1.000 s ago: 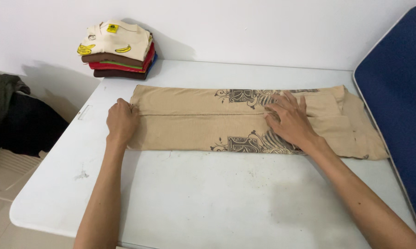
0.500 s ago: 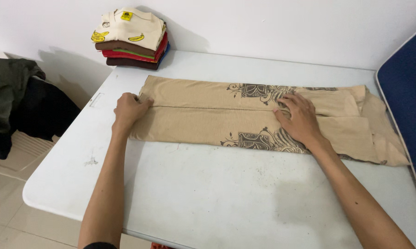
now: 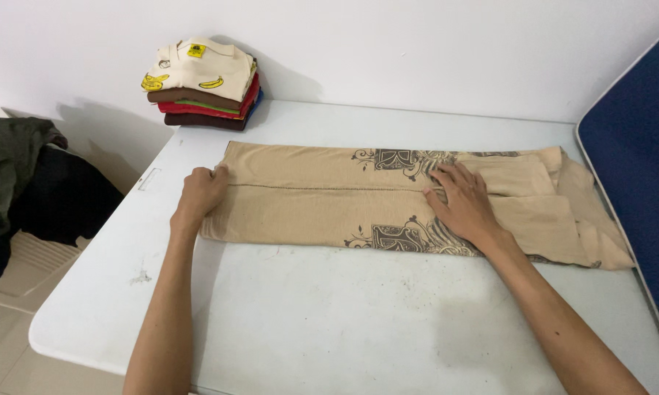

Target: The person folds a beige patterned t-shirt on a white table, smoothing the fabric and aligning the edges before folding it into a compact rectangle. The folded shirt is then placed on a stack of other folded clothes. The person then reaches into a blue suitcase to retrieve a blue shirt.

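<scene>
Mid-fold, the left hand [image 3: 200,193] is pinching the tan printed cotton shirt [image 3: 307,197] at its left-of-frame hem while the right hand [image 3: 462,201] is pressing flat, fingers spread, at centre; the next fold likely needs both hands gripping that hem.

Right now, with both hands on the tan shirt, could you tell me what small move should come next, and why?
Probably lift the left end and fold it toward the right. The left hand pinches the shirt at its left edge, the right hand presses flat mid-length, and the shirt already lies folded into a long strip.
</scene>
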